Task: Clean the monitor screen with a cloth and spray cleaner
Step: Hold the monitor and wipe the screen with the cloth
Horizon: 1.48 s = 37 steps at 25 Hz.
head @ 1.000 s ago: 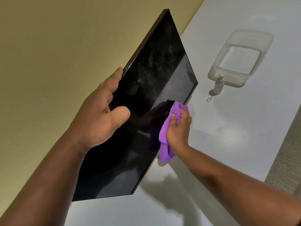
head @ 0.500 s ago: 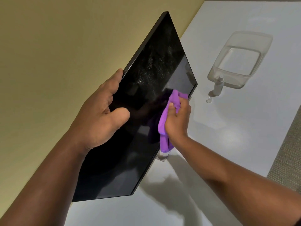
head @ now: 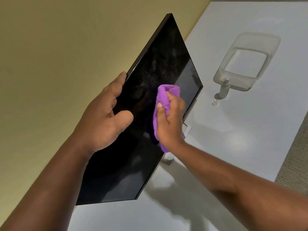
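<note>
A black monitor [head: 163,67] stands on a white desk, its dark screen speckled with fine spray droplets in the upper part. My left hand [head: 103,120] grips the monitor's top edge, fingers behind it and thumb lying on the screen. My right hand [head: 170,120] holds a bunched purple cloth [head: 162,97] and presses it against the screen near the middle. A small white spray bottle [head: 225,90] stands upright on the desk to the right of the monitor, with its clear cap [head: 215,102] lying beside it.
A clear plastic tub [head: 248,59] sits on the white desk [head: 250,130] behind the spray bottle. A yellow wall [head: 58,55] runs close behind the monitor. The monitor's silver stand [head: 168,158] shows below the screen. Carpet [head: 295,162] lies beyond the desk's right edge.
My right hand has slid the purple cloth from the screen's lower right edge up and inward toward the middle. My left hand has kept its grip on the top edge.
</note>
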Each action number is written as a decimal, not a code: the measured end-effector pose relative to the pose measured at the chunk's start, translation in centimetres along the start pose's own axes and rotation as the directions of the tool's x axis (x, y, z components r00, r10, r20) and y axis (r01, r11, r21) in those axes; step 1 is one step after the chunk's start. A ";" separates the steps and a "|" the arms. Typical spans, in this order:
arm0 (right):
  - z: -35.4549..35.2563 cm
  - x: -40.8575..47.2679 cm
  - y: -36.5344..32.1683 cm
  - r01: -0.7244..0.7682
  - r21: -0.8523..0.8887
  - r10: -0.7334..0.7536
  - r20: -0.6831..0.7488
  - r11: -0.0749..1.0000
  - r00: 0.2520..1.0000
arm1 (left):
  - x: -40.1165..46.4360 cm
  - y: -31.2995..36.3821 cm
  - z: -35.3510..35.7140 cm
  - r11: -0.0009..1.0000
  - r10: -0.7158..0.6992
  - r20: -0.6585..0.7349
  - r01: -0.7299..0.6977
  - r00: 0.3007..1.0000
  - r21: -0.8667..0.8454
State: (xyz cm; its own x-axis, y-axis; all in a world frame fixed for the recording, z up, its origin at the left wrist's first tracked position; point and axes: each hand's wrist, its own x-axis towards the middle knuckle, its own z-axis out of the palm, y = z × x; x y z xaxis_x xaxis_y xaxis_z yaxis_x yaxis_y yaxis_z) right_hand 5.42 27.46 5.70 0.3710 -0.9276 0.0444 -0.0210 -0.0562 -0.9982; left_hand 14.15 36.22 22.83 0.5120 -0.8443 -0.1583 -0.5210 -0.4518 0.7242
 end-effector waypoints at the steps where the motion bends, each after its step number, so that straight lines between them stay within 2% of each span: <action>1: 0.0 -1.2 0.1 0.034 0.020 -0.034 0.044 0.999 0.998 | 0.0 0.0 0.0 1.000 0.002 0.002 -0.002 1.000 0.001; 3: -1.0 -2.0 1.2 0.000 0.021 -0.001 0.075 1.000 0.997 | 0.0 0.0 -0.1 1.000 0.005 0.006 -0.005 1.000 0.012; 5: -1.5 -0.5 1.7 -0.217 -0.012 0.217 0.016 0.976 0.976 | 0.0 0.0 -0.1 0.999 0.000 0.002 0.000 1.000 0.039; 6: -1.4 0.4 1.3 -0.275 -0.012 0.275 -0.013 0.961 0.961 | 0.0 0.0 -0.1 0.998 0.003 -0.002 -0.003 1.000 0.064; 8: -0.6 1.1 -0.1 -0.151 0.025 0.152 -0.019 0.988 0.988 | 0.1 -0.2 0.0 0.993 0.015 -0.009 -0.014 1.000 0.114; 10: 0.3 -0.1 -1.2 0.012 0.074 -0.017 0.066 0.997 0.998 | 0.2 -0.3 0.0 0.991 0.019 -0.011 -0.017 1.000 0.134; 12: -0.2 -2.0 -0.4 0.095 0.082 -0.105 0.129 0.992 0.986 | 0.2 -0.4 0.0 0.993 0.019 -0.012 -0.018 1.000 0.120; 13: -0.9 -2.3 0.2 0.084 0.073 -0.092 0.125 0.994 0.988 | 0.3 -0.4 0.0 0.994 0.022 -0.010 -0.020 1.000 0.110; 16: -1.3 0.0 0.2 -0.150 0.039 0.149 0.025 0.988 0.988 | 0.3 -0.4 0.1 0.992 0.023 -0.015 -0.021 1.000 0.121; 17: -0.9 0.9 -0.7 -0.163 0.048 0.163 -0.009 0.985 0.987 | 0.3 -0.5 0.1 0.992 0.026 -0.019 -0.024 0.999 0.120; 19: 0.2 1.3 -2.9 -0.002 0.088 0.002 -0.003 0.996 1.000 | 0.3 -0.6 0.1 0.993 0.031 -0.030 -0.027 0.999 0.117; 21: 0.9 -0.2 -3.2 0.161 0.081 -0.167 0.086 0.984 0.982 | 0.4 -0.5 0.2 0.990 0.039 -0.030 -0.034 0.999 0.138; 23: 0.1 -1.7 -1.6 0.148 0.032 -0.151 0.145 0.989 0.978 | 0.3 -0.3 0.3 0.991 0.037 -0.021 -0.034 0.999 0.129; 26: -1.0 0.0 -0.9 -0.097 0.017 0.097 -0.041 0.995 0.994 | 0.1 -0.1 0.2 0.993 0.025 -0.014 -0.023 1.000 0.117; 28: -0.6 2.0 -2.1 -0.036 0.005 0.037 -0.162 0.999 0.986 | 0.1 0.0 0.2 0.993 0.020 -0.017 -0.018 1.000 0.118; 29: 0.0 2.5 -2.7 0.043 0.016 -0.040 -0.163 0.999 0.986 | 0.2 -0.1 0.1 0.994 0.016 -0.020 -0.014 1.000 0.111; 31: 0.9 1.7 -3.3 0.176 0.037 -0.173 -0.072 0.984 0.982 | 0.3 -0.1 0.0 0.995 0.009 -0.023 -0.007 1.000 0.095; 33: 0.4 0.3 -2.1 0.212 0.037 -0.213 0.020 0.977 0.977 | 0.3 -0.1 0.1 0.997 0.004 -0.015 -0.003 1.000 0.082; 34: -0.3 0.0 -1.3 0.161 0.036 -0.162 0.023 0.986 0.986 | 0.3 0.0 0.1 0.997 0.005 -0.009 -0.004 1.000 0.077; 37: -1.2 1.9 -1.4 -0.089 0.055 0.095 -0.114 0.994 0.989 | 0.1 0.0 0.0 0.997 0.011 -0.009 -0.010 1.000 0.077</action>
State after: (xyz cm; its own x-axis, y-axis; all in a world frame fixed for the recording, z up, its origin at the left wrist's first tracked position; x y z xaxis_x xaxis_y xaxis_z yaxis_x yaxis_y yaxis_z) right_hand 5.06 25.38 7.26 0.2589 -0.9648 -0.0464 -0.0028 0.0472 -0.9989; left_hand 14.16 36.11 22.81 0.5128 -0.8463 -0.1444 -0.5770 -0.4643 0.6719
